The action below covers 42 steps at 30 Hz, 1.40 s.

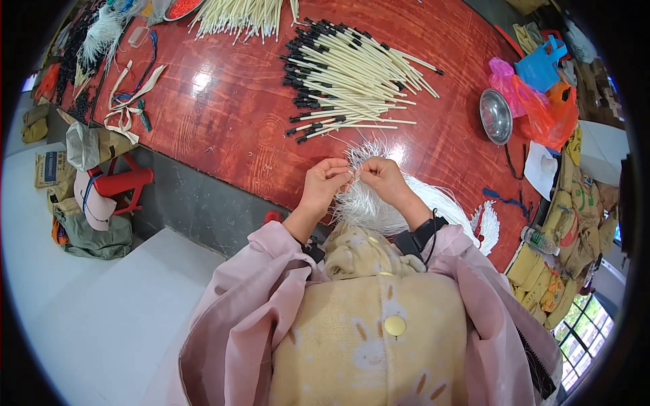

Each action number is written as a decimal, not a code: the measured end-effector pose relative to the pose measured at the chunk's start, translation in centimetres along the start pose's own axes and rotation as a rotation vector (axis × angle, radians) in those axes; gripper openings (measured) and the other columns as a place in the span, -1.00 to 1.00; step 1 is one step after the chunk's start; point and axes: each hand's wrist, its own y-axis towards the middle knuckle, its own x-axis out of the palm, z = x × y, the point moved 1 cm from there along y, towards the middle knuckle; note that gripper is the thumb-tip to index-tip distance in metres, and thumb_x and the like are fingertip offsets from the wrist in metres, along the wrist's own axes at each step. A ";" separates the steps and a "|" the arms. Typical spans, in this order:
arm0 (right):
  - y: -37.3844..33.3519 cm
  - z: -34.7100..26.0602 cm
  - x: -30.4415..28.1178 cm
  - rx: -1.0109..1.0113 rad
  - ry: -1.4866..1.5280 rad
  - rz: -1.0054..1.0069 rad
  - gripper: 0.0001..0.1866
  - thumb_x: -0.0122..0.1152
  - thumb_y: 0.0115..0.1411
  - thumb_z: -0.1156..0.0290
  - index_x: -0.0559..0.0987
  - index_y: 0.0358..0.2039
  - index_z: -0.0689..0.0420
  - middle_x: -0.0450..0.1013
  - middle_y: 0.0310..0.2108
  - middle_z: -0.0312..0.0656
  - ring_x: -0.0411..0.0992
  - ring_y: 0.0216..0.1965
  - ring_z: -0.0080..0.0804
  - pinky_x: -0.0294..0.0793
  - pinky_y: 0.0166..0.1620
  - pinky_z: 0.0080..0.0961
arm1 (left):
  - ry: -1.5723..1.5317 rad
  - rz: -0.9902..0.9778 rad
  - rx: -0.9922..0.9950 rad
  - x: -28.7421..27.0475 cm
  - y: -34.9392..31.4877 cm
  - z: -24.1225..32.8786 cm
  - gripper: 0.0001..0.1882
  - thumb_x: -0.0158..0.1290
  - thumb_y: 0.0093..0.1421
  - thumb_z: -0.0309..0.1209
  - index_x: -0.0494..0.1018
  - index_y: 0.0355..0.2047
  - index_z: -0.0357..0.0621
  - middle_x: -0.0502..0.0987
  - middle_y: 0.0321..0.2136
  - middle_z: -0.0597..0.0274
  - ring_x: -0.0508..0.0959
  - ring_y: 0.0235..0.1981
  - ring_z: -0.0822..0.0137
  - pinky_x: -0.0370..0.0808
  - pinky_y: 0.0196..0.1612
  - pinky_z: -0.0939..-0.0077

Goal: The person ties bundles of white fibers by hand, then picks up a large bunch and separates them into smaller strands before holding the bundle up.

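Thumb and forefinger of my left hand [325, 186] are pinched together at the near edge of the table. Close to it, my right hand [388, 181] is pinched in the same way, the fingertips almost meeting. Both pinch fine white threads; the exact strand between the fingers is too small to make out. Beneath the hands lies a loose bundle of white threads [362, 210], frayed at the far end and trailing right along the table edge. Beyond it, a pile of pale thin sticks with black tips [359, 74] covers the middle of the table.
More pale sticks [247, 15] lie at the back of the red table [203, 135]. A metal bowl [495, 116] stands at right beside plastic bags [545, 101]. Cloth strips [128, 101] lie at left. A red stool [125, 181] is left of the table, a plastic bottle [539, 240] at right.
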 end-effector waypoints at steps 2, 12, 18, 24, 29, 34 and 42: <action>0.0 0.3 0.1 0.000 -0.007 0.006 -0.92 0.23 0.05 0.50 0.56 -0.49 0.25 0.41 -0.58 -0.36 0.30 -0.53 -0.67 0.31 -0.43 -0.65 | 0.015 0.001 0.018 0.2 -0.1 0.0 -0.72 0.13 0.10 -0.62 0.44 -0.14 -0.27 0.58 -0.32 0.20 0.58 -0.36 0.45 0.52 -0.35 0.65; -0.2 0.7 0.3 -0.034 0.009 -0.017 -0.91 0.28 0.08 0.49 0.56 -0.48 0.23 0.40 -0.56 -0.44 0.28 -0.52 -0.74 0.28 -0.43 -0.70 | 0.089 0.057 0.060 0.8 -0.2 0.5 -0.74 0.12 0.07 -0.64 0.44 -0.19 -0.33 0.56 -0.43 0.24 0.52 -0.47 0.54 0.43 -0.47 0.71; -0.2 0.7 0.2 -0.023 -0.025 -0.032 -0.88 0.32 0.05 0.48 0.56 -0.51 0.22 0.38 -0.59 -0.45 0.27 -0.53 -0.75 0.27 -0.45 -0.71 | 0.137 0.034 0.115 0.8 0.3 -0.2 -0.73 0.12 0.06 -0.64 0.44 -0.19 -0.33 0.55 -0.44 0.26 0.47 -0.52 0.58 0.41 -0.49 0.71; -0.4 -0.4 0.2 0.057 0.068 0.003 -0.87 0.32 0.00 0.47 0.54 -0.56 0.21 0.36 -0.66 -0.45 0.23 -0.58 -0.73 0.24 -0.50 -0.67 | 0.202 0.043 0.138 0.6 0.2 -0.3 -0.74 0.11 0.07 -0.64 0.43 -0.19 -0.32 0.55 -0.45 0.27 0.46 -0.53 0.59 0.41 -0.49 0.72; -0.3 0.4 0.4 0.054 0.086 0.013 -0.92 0.27 0.02 0.52 0.54 -0.56 0.20 0.34 -0.66 -0.47 0.23 -0.57 -0.77 0.23 -0.49 -0.70 | 0.168 0.012 0.107 0.6 0.1 -0.2 -0.76 0.11 0.11 -0.63 0.43 -0.18 -0.30 0.56 -0.44 0.28 0.46 -0.52 0.59 0.39 -0.46 0.72; 0.1 1.4 0.3 0.008 -0.008 0.051 -0.93 0.26 0.02 0.53 0.55 -0.55 0.21 0.37 -0.64 -0.46 0.23 -0.57 -0.76 0.23 -0.49 -0.69 | 0.188 -0.054 0.121 0.5 -0.4 -0.3 -0.76 0.11 0.11 -0.63 0.43 -0.18 -0.31 0.55 -0.45 0.28 0.46 -0.52 0.58 0.40 -0.45 0.71; -0.3 1.8 0.1 0.039 -0.017 0.117 -0.87 0.30 0.01 0.48 0.55 -0.56 0.26 0.41 -0.65 -0.39 0.28 -0.59 -0.72 0.27 -0.50 -0.65 | 0.137 -0.004 0.111 0.2 -0.2 -0.3 -0.76 0.11 0.08 -0.64 0.43 -0.21 -0.32 0.54 -0.47 0.27 0.46 -0.53 0.57 0.41 -0.46 0.69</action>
